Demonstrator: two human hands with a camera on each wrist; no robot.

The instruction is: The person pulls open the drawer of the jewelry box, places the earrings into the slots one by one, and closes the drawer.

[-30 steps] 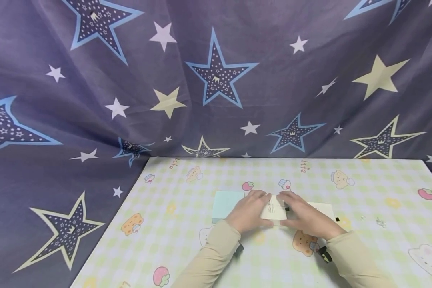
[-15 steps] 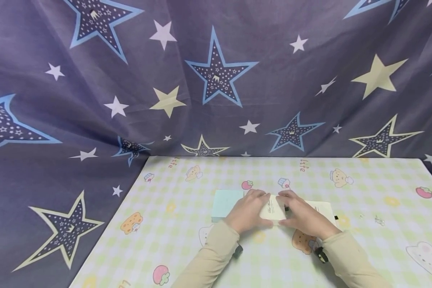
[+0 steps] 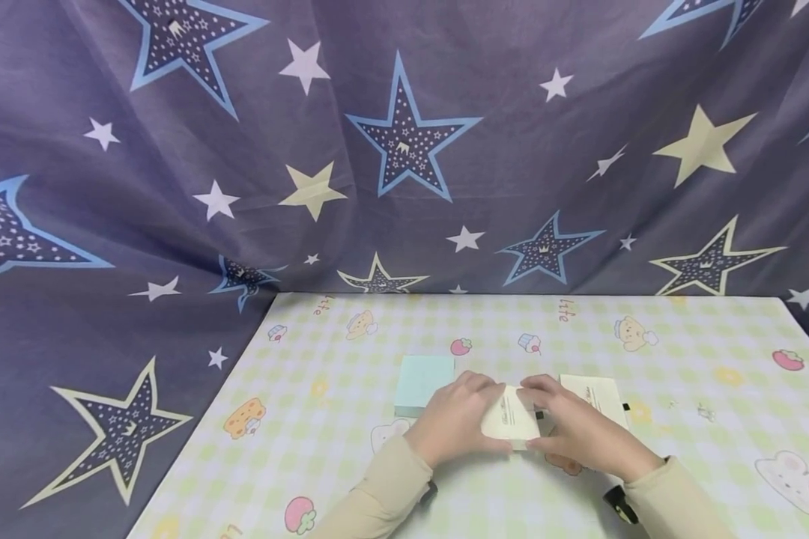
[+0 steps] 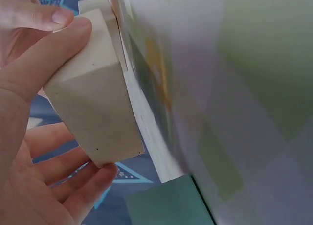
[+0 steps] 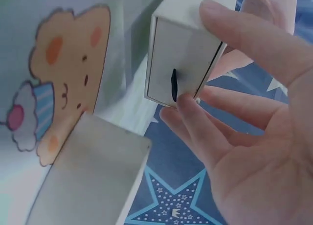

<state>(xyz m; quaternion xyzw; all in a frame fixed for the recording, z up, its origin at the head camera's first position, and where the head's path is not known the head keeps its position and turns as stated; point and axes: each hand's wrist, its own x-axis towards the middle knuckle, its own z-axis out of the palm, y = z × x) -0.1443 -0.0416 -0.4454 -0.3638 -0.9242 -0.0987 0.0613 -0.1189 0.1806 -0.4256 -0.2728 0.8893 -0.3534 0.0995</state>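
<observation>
Between my two hands is a small cream drawer box (image 3: 511, 416) with dark lettering on its top. My left hand (image 3: 455, 421) grips it from the left, thumb on the near side and fingers on the far side. From the right, my right hand (image 3: 580, 427) holds the same box in a similar way. The right wrist view shows a black pull tab (image 5: 174, 85) on the box's end face, with a right fingertip beside it. In the left wrist view the plain opposite end of the cream box (image 4: 100, 112) faces the camera.
A pale teal box (image 3: 423, 382) lies left of my hands. To the right, partly behind my right hand, lies a second cream box (image 3: 596, 394) with a black tab. Small clear bits (image 3: 706, 412) lie farther right on the checked tablecloth (image 3: 350, 479). A star-patterned curtain (image 3: 256, 150) hangs behind.
Both hands have moved toward me with the cream box between them, uncovering more of the teal box and the second cream box. Those two boxes stay in place.
</observation>
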